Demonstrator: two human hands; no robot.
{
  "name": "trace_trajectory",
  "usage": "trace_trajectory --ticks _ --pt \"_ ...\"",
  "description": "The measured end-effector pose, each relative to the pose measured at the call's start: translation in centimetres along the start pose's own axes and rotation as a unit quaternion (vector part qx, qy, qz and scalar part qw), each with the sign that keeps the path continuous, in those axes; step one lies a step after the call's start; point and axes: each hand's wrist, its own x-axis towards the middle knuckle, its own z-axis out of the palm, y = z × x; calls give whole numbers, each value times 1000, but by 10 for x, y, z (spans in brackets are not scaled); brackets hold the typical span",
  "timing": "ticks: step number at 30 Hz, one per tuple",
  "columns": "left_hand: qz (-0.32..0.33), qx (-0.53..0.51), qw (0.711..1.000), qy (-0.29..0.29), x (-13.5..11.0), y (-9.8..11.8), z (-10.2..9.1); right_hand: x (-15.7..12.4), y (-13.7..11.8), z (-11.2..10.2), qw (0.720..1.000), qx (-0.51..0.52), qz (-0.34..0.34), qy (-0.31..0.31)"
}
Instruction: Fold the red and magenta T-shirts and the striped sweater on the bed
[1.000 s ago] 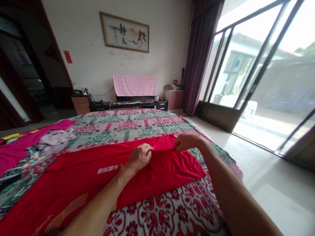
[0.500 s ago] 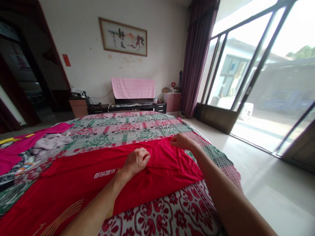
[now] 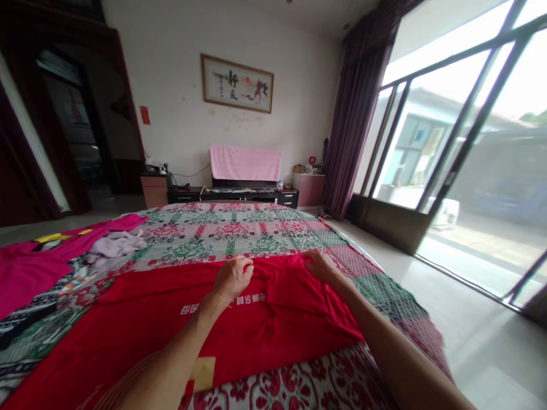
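A long red cloth (image 3: 141,302) with white printed characters and thin yellow curved lines lies spread across the patterned bed cover. At its far edge, near the middle, my left hand (image 3: 233,279) has its fingers curled in; whether cloth is between them is hidden. Farther right along that edge, my right hand (image 3: 321,265) pinches the red fabric, which wrinkles around it. A pale yellow patch (image 3: 204,373) shows at the cloth's near edge, beside my left forearm.
Pink clothing (image 3: 106,232) and a greyish-lilac garment (image 3: 115,247) lie heaped at left on the patterned bed cover (image 3: 233,230). Beyond stands a low black cabinet (image 3: 183,195) below a pink towel (image 3: 245,162). Glass doors (image 3: 436,142) are at the right.
My left hand has moved from over the middle of the red cloth to its far edge, uncovering more white characters. My right hand remains at the far edge. The view has shifted left.
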Motion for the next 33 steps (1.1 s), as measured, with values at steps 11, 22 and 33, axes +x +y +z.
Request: trace_trajectory --ticks 11,22,33 --pt "-127 135 979 -84 -12 -49 -8 3 -90 53 980 73 -182 -30" --pt "-125 126 980 -91 -12 -58 -5 -6 -92 57 984 44 -168 -37" --pt "-108 154 978 -86 -13 -60 -1 -9 -94 56 984 43 -171 -25"
